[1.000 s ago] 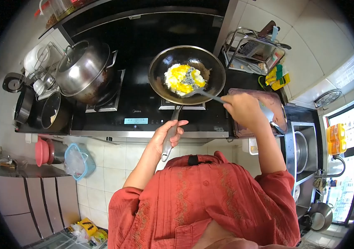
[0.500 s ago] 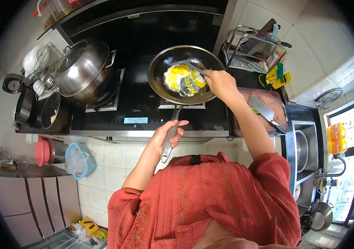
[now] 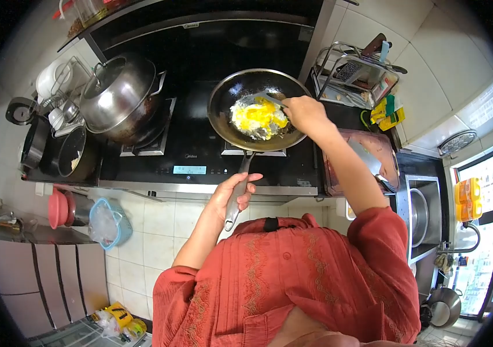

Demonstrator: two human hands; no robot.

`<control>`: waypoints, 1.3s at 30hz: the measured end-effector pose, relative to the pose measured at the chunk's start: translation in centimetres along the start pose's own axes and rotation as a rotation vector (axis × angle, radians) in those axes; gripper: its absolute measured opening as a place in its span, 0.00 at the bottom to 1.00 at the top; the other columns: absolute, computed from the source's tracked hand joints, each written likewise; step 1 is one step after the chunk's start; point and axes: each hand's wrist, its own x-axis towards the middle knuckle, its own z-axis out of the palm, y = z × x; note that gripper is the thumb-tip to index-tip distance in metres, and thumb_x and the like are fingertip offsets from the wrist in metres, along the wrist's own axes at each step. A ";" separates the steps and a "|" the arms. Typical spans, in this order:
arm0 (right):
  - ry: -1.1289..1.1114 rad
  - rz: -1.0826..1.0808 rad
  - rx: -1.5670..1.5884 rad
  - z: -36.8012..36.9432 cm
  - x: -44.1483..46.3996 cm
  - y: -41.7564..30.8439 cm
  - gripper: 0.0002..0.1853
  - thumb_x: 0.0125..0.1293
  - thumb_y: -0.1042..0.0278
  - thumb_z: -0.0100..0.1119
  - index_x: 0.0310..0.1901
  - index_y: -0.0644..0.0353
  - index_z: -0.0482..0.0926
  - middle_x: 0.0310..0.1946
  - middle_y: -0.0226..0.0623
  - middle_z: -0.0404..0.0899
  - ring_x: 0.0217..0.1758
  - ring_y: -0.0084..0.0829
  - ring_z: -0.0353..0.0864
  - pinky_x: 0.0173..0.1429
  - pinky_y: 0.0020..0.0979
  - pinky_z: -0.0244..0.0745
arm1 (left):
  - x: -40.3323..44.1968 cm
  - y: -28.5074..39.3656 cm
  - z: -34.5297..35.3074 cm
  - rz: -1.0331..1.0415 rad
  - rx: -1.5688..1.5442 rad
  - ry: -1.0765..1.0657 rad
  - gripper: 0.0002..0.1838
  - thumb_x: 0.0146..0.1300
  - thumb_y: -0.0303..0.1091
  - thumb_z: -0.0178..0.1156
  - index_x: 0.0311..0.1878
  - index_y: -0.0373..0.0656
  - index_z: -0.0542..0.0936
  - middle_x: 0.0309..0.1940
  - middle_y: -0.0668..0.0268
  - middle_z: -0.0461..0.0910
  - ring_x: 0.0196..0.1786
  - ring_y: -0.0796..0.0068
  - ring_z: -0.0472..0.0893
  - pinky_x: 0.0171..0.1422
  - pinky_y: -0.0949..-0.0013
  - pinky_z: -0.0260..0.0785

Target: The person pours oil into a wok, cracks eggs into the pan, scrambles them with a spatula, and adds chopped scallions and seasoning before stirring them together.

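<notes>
A dark wok (image 3: 223, 124) sits over the right burner, with yellow and white egg (image 3: 258, 118) in its middle. My left hand (image 3: 233, 194) is closed round the wok's grey handle (image 3: 232, 211), which points toward my body. Over the wok's right side, my right hand (image 3: 306, 115) grips a grey spatula (image 3: 266, 97). Its blade lies at the upper edge of the egg, partly hard to tell from the pan. To the right, a cleaver (image 3: 364, 157) rests on a reddish cutting board (image 3: 388, 151), partly behind my right forearm.
A large lidded steel pot (image 3: 116, 98) stands on the left burner. Dark pots (image 3: 73, 151) and a dish rack with white bowls are farther left. Behind the board stands a knife rack (image 3: 347, 72). A sink (image 3: 428, 202) is at the right, a blue basket (image 3: 120, 228) low at the left.
My right hand has moved left and up from the wok's right rim, carrying the spatula to the far side of the egg. The egg has shifted and folded. My left hand keeps its hold.
</notes>
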 end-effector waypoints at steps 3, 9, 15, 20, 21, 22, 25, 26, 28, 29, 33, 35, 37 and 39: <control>0.022 -0.013 0.071 2.4 0.2 -0.6 0.11 0.63 0.66 0.56 0.43 0.55 0.85 0.35 0.48 0.85 0.43 0.48 0.85 0.47 0.46 0.80 | 0.1 0.1 0.1 0.000 0.009 0.002 0.27 0.69 0.44 0.54 0.62 0.33 0.70 0.29 0.67 0.77 0.15 0.83 0.66 0.15 0.77 0.60; -0.052 -0.118 0.157 0.2 -4.0 -1.0 0.11 0.63 0.64 0.58 0.45 0.51 0.85 0.33 0.47 0.84 0.40 0.48 0.84 0.45 0.47 0.79 | -0.1 0.1 0.2 -0.016 -0.007 0.016 0.26 0.70 0.44 0.54 0.62 0.33 0.70 0.28 0.67 0.77 0.15 0.83 0.65 0.15 0.76 0.60; -0.066 -0.101 -0.001 -2.4 -6.5 1.8 0.14 0.64 0.63 0.59 0.50 0.49 0.84 0.34 0.45 0.84 0.41 0.47 0.83 0.46 0.45 0.78 | 0.0 0.0 0.1 0.004 0.009 0.011 0.26 0.69 0.44 0.54 0.62 0.33 0.70 0.29 0.67 0.77 0.15 0.83 0.65 0.15 0.76 0.60; 0.071 -0.044 0.052 0.6 -6.0 4.4 0.12 0.62 0.64 0.60 0.46 0.52 0.84 0.33 0.47 0.83 0.40 0.48 0.84 0.45 0.46 0.79 | 0.0 0.6 1.0 -0.012 0.001 0.022 0.26 0.69 0.43 0.54 0.61 0.33 0.70 0.28 0.66 0.78 0.15 0.83 0.65 0.15 0.76 0.61; 0.095 -0.050 0.115 0.2 -7.3 4.3 0.10 0.61 0.64 0.60 0.43 0.52 0.85 0.31 0.47 0.83 0.39 0.49 0.84 0.43 0.47 0.79 | 0.0 0.6 1.1 0.001 0.010 0.026 0.26 0.70 0.43 0.53 0.62 0.32 0.70 0.28 0.65 0.78 0.15 0.84 0.65 0.13 0.77 0.60; 0.037 -0.039 0.092 -0.4 -8.7 3.9 0.11 0.61 0.64 0.60 0.44 0.52 0.84 0.31 0.47 0.83 0.39 0.48 0.84 0.43 0.47 0.79 | 0.0 0.3 1.1 0.013 0.013 0.032 0.26 0.70 0.42 0.53 0.63 0.31 0.69 0.28 0.65 0.78 0.14 0.85 0.65 0.12 0.78 0.59; -0.059 0.027 0.093 -2.6 -10.5 0.6 0.14 0.62 0.63 0.61 0.50 0.50 0.83 0.35 0.47 0.84 0.40 0.50 0.83 0.47 0.47 0.78 | 0.1 0.0 1.1 0.007 -0.010 0.025 0.26 0.70 0.42 0.53 0.63 0.31 0.69 0.28 0.65 0.78 0.15 0.84 0.65 0.12 0.78 0.59; -0.010 -0.033 0.118 -1.4 -9.7 0.6 0.14 0.62 0.63 0.60 0.50 0.49 0.83 0.35 0.48 0.84 0.42 0.50 0.83 0.47 0.47 0.78 | 0.1 0.1 1.2 -0.018 -0.006 0.012 0.25 0.70 0.44 0.53 0.61 0.33 0.71 0.28 0.67 0.77 0.15 0.83 0.66 0.15 0.76 0.61; -0.004 0.005 0.106 0.3 -7.1 1.0 0.14 0.63 0.64 0.60 0.50 0.49 0.83 0.35 0.47 0.84 0.42 0.49 0.83 0.48 0.47 0.78 | 0.2 0.1 1.1 -0.026 0.003 0.021 0.25 0.70 0.44 0.53 0.61 0.33 0.71 0.28 0.67 0.77 0.15 0.83 0.66 0.15 0.77 0.61; -0.008 0.031 0.087 0.9 -6.3 1.1 0.14 0.63 0.64 0.60 0.50 0.49 0.83 0.35 0.47 0.84 0.43 0.48 0.83 0.48 0.47 0.78 | 0.2 0.2 1.1 -0.026 -0.003 0.030 0.25 0.70 0.43 0.53 0.61 0.33 0.71 0.28 0.67 0.77 0.15 0.83 0.66 0.15 0.77 0.61; 0.009 0.046 0.115 -1.1 -9.7 3.1 0.10 0.63 0.65 0.58 0.44 0.53 0.85 0.32 0.47 0.83 0.42 0.48 0.84 0.47 0.47 0.79 | 0.0 0.4 1.0 -0.005 0.009 0.040 0.25 0.70 0.43 0.53 0.61 0.33 0.71 0.27 0.67 0.77 0.15 0.83 0.65 0.15 0.77 0.60; -0.016 0.038 0.108 -2.1 -11.0 1.9 0.10 0.63 0.65 0.59 0.44 0.53 0.85 0.33 0.48 0.83 0.43 0.48 0.84 0.48 0.48 0.79 | -0.2 0.1 1.0 -0.011 -0.002 0.032 0.25 0.70 0.43 0.53 0.61 0.33 0.71 0.27 0.67 0.77 0.15 0.84 0.65 0.15 0.77 0.60; 0.023 0.017 0.127 -1.7 -10.2 0.9 0.10 0.63 0.64 0.59 0.43 0.52 0.85 0.33 0.48 0.84 0.43 0.48 0.84 0.48 0.48 0.79 | 0.1 -0.1 0.9 0.000 -0.002 0.030 0.27 0.70 0.43 0.53 0.63 0.31 0.68 0.28 0.67 0.78 0.14 0.84 0.65 0.12 0.78 0.60; 0.008 0.037 0.134 -0.9 -8.1 1.6 0.10 0.63 0.62 0.59 0.42 0.52 0.85 0.35 0.47 0.84 0.44 0.48 0.84 0.48 0.47 0.79 | 0.1 -0.2 1.0 -0.001 -0.002 0.044 0.27 0.70 0.43 0.53 0.63 0.31 0.69 0.28 0.68 0.78 0.14 0.85 0.65 0.12 0.79 0.59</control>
